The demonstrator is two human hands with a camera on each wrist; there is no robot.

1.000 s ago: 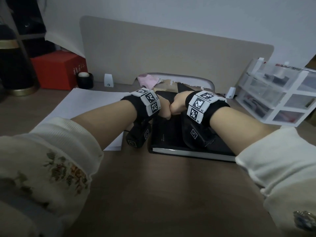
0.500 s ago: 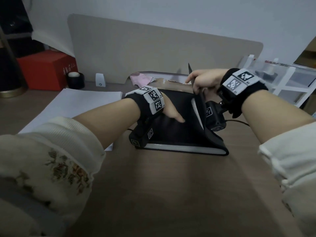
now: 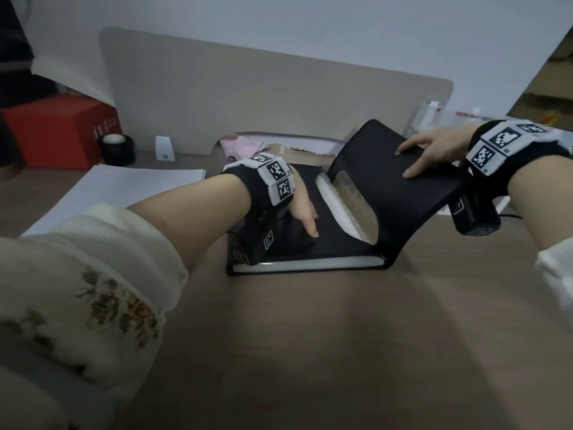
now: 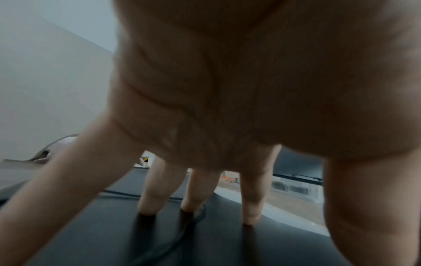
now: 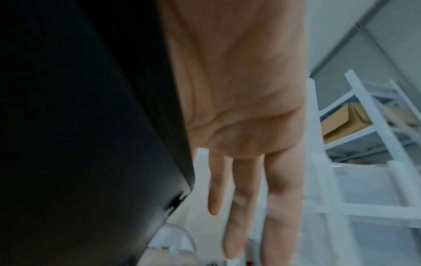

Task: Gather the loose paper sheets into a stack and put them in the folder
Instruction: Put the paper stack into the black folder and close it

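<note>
Brown desk surface (image 3: 310, 352) is seen stretching toward a white wall, with a beige divider panel (image 3: 263, 97) stood along its far edge. At the centre of the desk a black folder (image 3: 338, 246) is laid with its cover flap (image 3: 393, 187) swung up and tilted to the right, so that white inner pages are exposed along the near edge. To the folder's left, just beside it, the loose paper sheets (image 3: 124, 187) are spread flat on the desk, their near corner hidden behind the left forearm in its cream embroidered sleeve (image 3: 77, 290). A red box (image 3: 59, 131) and a roll of black tape (image 3: 117, 147) are set at the far left; clear plastic drawers (image 5: 364, 180) are partly blocked by the right wrist. A pink cloth (image 3: 242, 144) is glimpsed through the divider's cut-out. The left hand (image 3: 302, 209) is pressed onto the folder's inner surface, its straight fingers (image 4: 252, 207) spread and their tips touching the black material. The right hand (image 3: 434, 150) is laid on the raised flap with fingers extended; the thumb is not shown, so whether the flap is pinched cannot be told. A small metal snap (image 3: 397, 153) is visible on the flap beside the right fingertips.
</note>
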